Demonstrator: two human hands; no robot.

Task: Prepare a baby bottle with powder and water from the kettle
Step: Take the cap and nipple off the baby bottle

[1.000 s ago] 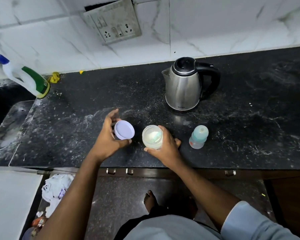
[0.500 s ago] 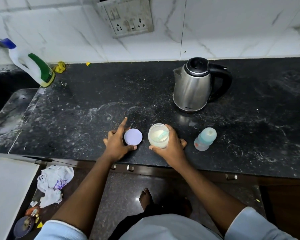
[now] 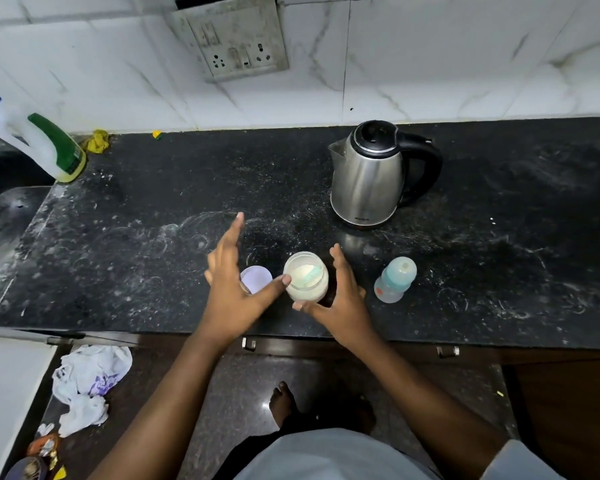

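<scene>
The open powder jar (image 3: 306, 281) stands on the bench (image 3: 153, 237) between the two hands, its mouth up and a pale scoop lying in the white powder inside. It looks like a small, stiff, clear container, probably light and easy to tip with the lid off, so the safest hold is around its side wall, low down, with the rim left free for the scoop. The powder will spill or puff out if the jar is knocked. The lilac lid (image 3: 256, 278) lies flat on the bench under the left hand, just beside the jar.

The left hand (image 3: 236, 289) is spread wide and holds nothing; its thumb tip touches the jar's near rim, while the fingers point away over the lid. The right hand (image 3: 340, 299) is also open, cupped loosely around the jar's right side with a visible gap, so it grips nothing.

The baby bottle (image 3: 394, 280), capped with a teal top, stands just beyond the right hand's outer side, untouched. The steel kettle (image 3: 369, 174) sits well ahead of the right hand, its black handle turned to the right
</scene>
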